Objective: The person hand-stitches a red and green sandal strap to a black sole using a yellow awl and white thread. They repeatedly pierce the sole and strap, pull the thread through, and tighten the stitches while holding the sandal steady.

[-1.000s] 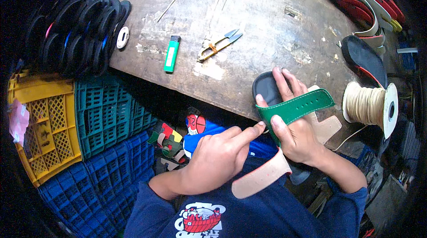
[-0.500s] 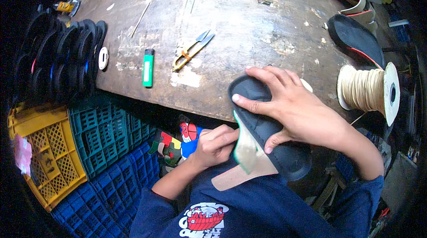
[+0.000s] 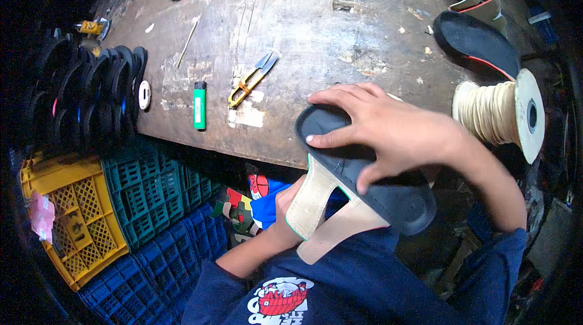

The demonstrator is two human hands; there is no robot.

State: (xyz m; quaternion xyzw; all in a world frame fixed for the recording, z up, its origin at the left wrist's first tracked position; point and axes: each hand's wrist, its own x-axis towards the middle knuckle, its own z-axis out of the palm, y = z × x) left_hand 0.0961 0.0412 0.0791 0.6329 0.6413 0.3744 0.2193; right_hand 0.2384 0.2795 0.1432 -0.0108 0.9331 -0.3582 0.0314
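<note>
The scuffed brown surface (image 3: 303,30) stretches ahead of the right fingers (image 3: 347,95). Left of them lie yellow-handled snips (image 3: 246,88), then a green lighter (image 3: 200,110) with a black top, then a pale oval piece (image 3: 144,95) near the edge. A thin stick (image 3: 187,44) lies farther ahead, leftward; ahead and rightward of the fingers lies a red-edged black sole (image 3: 477,41)

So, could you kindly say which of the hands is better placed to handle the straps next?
Likely the left hand: it sits at the green-edged strap, fingertips hidden behind it, while the right hand is busy gripping the black sole.
</note>
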